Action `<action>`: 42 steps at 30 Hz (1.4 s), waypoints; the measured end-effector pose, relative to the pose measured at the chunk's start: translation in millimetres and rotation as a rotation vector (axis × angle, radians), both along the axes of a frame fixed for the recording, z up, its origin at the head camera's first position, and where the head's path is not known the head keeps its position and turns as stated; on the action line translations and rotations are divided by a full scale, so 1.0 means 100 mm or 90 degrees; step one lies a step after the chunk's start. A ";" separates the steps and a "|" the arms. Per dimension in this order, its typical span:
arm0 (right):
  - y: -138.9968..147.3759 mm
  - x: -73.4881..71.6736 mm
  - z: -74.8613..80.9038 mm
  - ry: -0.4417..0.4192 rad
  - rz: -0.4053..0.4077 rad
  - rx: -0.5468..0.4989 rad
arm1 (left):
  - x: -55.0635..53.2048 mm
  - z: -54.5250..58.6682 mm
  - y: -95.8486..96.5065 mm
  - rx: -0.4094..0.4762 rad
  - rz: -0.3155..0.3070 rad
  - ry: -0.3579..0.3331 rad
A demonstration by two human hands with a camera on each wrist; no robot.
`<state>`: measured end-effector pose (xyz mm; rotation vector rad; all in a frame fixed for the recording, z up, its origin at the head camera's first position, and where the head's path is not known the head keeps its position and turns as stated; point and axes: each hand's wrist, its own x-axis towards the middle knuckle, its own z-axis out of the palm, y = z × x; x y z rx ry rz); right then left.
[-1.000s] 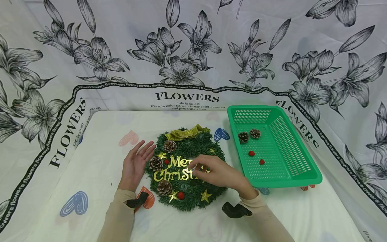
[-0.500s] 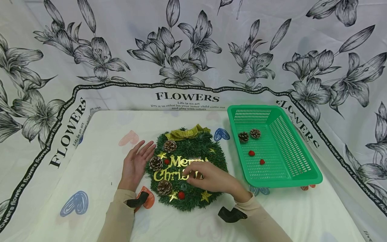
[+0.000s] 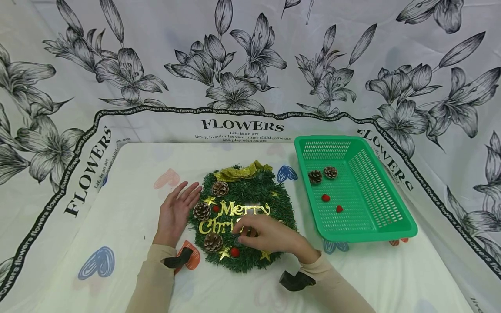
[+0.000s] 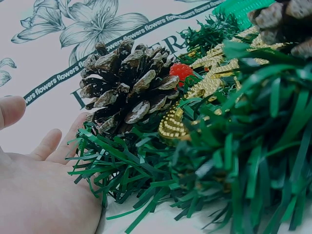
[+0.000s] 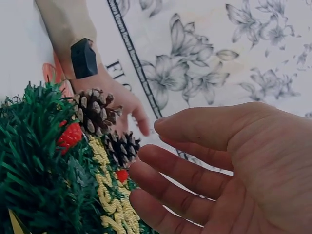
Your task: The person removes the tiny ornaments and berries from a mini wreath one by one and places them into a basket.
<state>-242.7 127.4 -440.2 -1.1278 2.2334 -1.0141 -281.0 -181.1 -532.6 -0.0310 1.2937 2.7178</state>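
A green tinsel wreath [image 3: 250, 190] lies on the cloth, with a gold bow [image 3: 242, 172] at its far edge. Gold "Merry Christmas" lettering [image 3: 242, 209] crosses its middle, partly covered by my right hand [image 3: 270, 232]. That hand hovers over the wreath, its fingers loosely bent; in the right wrist view nothing shows between thumb and fingers [image 5: 170, 170]. My left hand [image 3: 176, 213] lies palm up at the wreath's left edge, fingers extended, near a pine cone [image 4: 126, 90]. Other pine cones, gold stars [image 3: 224, 253] and red berries [image 3: 234, 252] decorate the wreath.
To the right stands a green plastic basket [image 3: 377, 174]. Inside are two pine cones [image 3: 330, 172] and two red berries [image 3: 325, 198]. A heart-printed white cloth [image 3: 129, 226] covers the table, and a flower-patterned curtain [image 3: 250, 91] rises behind it.
My right hand has moved left and toward me over the wreath, uncovering the word "Merry". The left hand stays where it was, and the basket's contents look unchanged.
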 end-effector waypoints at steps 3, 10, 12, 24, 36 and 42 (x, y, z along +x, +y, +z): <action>-0.03 0.01 -0.03 -0.012 0.001 0.007 | 0.00 0.00 0.00 0.002 0.001 -0.001; -0.09 0.04 -0.11 -0.037 0.020 0.019 | 0.00 0.00 0.00 0.001 0.003 -0.003; -0.10 0.06 -0.13 -0.045 0.024 0.023 | 0.00 0.00 0.00 0.001 0.003 -0.002; -0.16 0.09 -0.17 -0.024 0.039 0.054 | -0.01 -0.02 0.00 0.009 0.004 -0.001; -0.17 0.11 -0.24 -0.024 0.038 0.071 | -0.02 -0.02 0.00 0.008 0.001 -0.004; -0.17 0.11 -0.28 -0.024 0.039 0.076 | -0.02 -0.03 0.01 0.005 0.017 -0.015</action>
